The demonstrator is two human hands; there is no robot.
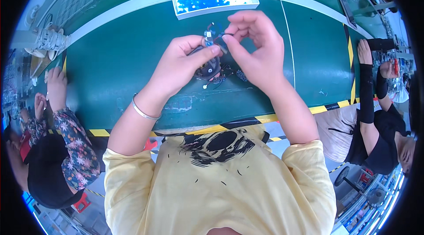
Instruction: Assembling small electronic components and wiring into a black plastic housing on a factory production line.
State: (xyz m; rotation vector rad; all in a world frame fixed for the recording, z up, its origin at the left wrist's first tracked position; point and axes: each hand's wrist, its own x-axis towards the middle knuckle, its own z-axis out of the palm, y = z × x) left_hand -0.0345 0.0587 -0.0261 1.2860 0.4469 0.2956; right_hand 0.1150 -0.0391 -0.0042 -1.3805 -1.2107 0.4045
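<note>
My left hand is closed around a dark, rounded device with thin wires coming off it, above the green table. A small white-and-blue part stands up by the left thumb and fingertips. My right hand is just to the right, its thumb and forefinger pinched on a thin dark wire beside that part. Under the hands lie loose wires with small connectors, and a dark coiled bit sits beneath the right palm. The fingers hide much of the device.
A white tray of small blue pieces stands at the far side. Striped yellow-and-black tape runs along the table's near edge. Co-workers sit at both sides, a flowered sleeve on the left and a black sleeve on the right.
</note>
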